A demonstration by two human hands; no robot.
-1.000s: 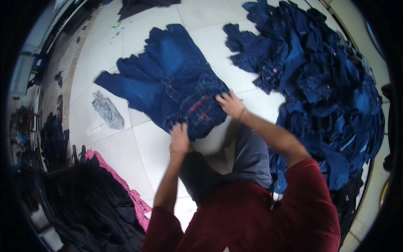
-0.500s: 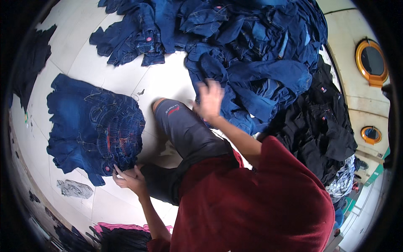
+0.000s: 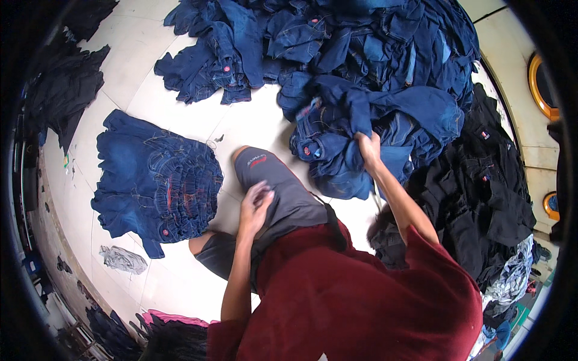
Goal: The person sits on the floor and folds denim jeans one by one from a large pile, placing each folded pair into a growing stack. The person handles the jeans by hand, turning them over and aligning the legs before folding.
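Observation:
My right hand (image 3: pixel 368 149) is closed on a pair of blue jeans (image 3: pixel 328 135) at the near edge of a large denim heap. The jeans' waistband, with a round red tag, faces left. My left hand (image 3: pixel 257 207) hangs over my thigh, empty, its fingers loosely bent and apart, the tips blurred by motion. To the left, a stack of blue jeans (image 3: pixel 153 186) lies flat on the pale floor, the gathered elastic waistbands with red stitching overlapping toward me.
A big heap of blue denim (image 3: pixel 385 45) spreads across the far side. Black garments (image 3: pixel 475 186) are piled at the right, more black cloth (image 3: pixel 66 90) at the far left. A crumpled grey plastic bag (image 3: pixel 122 259) lies below the stack; pink cloth (image 3: pixel 174 315) shows at the near left.
My right hand has reached forward and right and taken hold of jeans, whose waistband has come into view. My left hand has left the stack and moved right, over my thigh.

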